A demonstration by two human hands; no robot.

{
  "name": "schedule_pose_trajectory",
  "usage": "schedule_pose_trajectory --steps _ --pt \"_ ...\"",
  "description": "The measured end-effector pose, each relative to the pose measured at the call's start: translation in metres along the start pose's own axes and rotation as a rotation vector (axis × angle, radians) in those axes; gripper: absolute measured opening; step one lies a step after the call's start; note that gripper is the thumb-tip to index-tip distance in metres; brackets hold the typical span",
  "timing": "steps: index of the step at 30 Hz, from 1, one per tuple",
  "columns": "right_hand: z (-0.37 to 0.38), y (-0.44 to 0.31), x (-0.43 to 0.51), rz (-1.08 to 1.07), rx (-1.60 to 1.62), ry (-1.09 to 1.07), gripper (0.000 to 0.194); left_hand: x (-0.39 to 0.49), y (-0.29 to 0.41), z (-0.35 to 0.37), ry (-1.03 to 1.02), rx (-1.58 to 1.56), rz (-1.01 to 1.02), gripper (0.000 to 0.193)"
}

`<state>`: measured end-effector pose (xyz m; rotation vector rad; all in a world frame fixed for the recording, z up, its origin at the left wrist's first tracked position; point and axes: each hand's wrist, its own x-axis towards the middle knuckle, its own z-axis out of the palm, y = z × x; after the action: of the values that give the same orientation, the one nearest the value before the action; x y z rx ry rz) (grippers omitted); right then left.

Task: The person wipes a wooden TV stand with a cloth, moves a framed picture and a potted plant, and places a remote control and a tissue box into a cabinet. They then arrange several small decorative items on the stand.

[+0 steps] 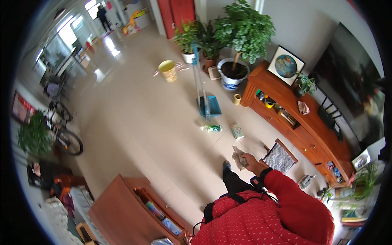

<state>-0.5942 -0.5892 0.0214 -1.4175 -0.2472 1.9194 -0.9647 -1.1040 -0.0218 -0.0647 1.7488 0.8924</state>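
Observation:
My right hand [251, 162] is held out in front of me, closed on a crumpled grey-brown piece of cloth or paper [239, 157]. Only a sliver of what looks like my left hand [187, 238] shows at the bottom edge, beside a wooden coffee table [122, 208]; its fingers are hidden. On the floor beyond the right hand lie a small patterned box [237, 131] and a green-labelled plastic bottle [212, 128]. Just past them stands a blue long-handled dustpan [214, 105]. A folding stool with a patterned fabric seat [279, 157] is close to my right wrist.
A wooden TV cabinet [294, 134] runs along the right. Potted plants [234, 75] and a yellow bin [167, 71] stand farther ahead. A clear bottle [306, 181] lies right of the stool. Bicycles [69, 142] line the left; a person [103, 19] stands far off.

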Motion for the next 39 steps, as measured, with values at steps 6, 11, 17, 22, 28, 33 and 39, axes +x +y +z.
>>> schedule_pose_trajectory --steps 6,11,17,22,28,33,39 --pt "-0.006 -0.095 0.053 0.046 0.078 -0.084 0.026 0.038 0.118 0.087 -0.097 0.42 0.193 0.022" --pt "-0.026 -0.151 0.071 0.057 0.085 0.083 0.025 0.08 0.215 0.133 -0.241 0.437 0.572 0.032" --pt "-0.033 -0.169 0.101 0.135 0.169 -0.008 0.024 0.104 0.298 0.189 -0.205 0.268 0.083 0.04" --pt "0.009 -0.22 0.113 0.045 0.08 -0.109 0.026 0.118 0.329 0.189 -0.221 0.438 0.057 0.039" --pt "0.103 -0.289 0.172 -0.058 -0.011 0.051 0.037 0.149 0.36 0.162 -0.2 0.534 0.038 0.039" --pt "0.19 -0.342 0.212 -0.168 -0.011 -0.024 0.034 0.182 0.404 0.141 -0.158 0.487 0.015 0.038" --pt "0.246 -0.376 0.28 -0.348 -0.551 0.217 0.067 0.207 0.471 0.146 -0.159 0.41 0.003 0.038"
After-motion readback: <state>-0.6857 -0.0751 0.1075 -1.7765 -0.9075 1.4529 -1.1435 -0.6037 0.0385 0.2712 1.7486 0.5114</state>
